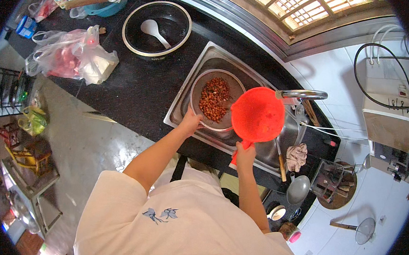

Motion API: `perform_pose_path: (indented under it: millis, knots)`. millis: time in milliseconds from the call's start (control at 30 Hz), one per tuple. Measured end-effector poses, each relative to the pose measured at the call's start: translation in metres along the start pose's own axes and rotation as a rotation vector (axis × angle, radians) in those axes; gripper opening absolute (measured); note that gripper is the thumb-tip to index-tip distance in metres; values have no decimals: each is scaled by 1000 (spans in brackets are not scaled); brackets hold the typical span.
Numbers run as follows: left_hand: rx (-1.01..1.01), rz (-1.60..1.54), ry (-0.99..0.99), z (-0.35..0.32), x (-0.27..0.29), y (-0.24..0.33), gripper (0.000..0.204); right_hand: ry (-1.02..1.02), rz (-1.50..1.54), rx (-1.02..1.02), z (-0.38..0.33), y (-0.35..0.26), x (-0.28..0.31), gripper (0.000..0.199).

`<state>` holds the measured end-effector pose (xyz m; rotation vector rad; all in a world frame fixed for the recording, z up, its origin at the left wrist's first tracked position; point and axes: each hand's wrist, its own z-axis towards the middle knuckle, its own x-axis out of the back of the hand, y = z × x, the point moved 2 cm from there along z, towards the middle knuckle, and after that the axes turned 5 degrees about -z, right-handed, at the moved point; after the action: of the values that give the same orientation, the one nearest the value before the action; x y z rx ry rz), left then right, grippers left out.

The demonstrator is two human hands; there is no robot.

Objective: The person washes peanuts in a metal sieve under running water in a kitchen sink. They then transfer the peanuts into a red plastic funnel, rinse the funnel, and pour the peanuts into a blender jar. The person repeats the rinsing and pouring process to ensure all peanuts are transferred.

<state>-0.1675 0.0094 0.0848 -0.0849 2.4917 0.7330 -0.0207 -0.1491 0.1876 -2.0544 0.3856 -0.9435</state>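
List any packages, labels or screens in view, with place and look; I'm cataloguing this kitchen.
Plastic bags: on the black counter, far left; clear, crumpled, with pink and white contents.
Blue pack: top left corner; small, blue and white.
White box: on the wall at right; boxy, with cables.
No screens visible.

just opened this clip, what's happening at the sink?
A person stands at a steel sink set in a black counter. The left hand grips the rim of a metal bowl holding reddish-brown peanuts over the basin. The right hand holds a red plastic strainer by its handle, just under the faucet and beside the bowl. Whether water is running cannot be told. A dark pot with a white spoon sits on the counter behind.
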Motion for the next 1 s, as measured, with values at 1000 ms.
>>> perform_pose_path:
  millis: [1000]
  knots:
    - [16, 90, -40, -17, -9, -2, 79, 27, -339, 109, 12, 27, 3, 38]
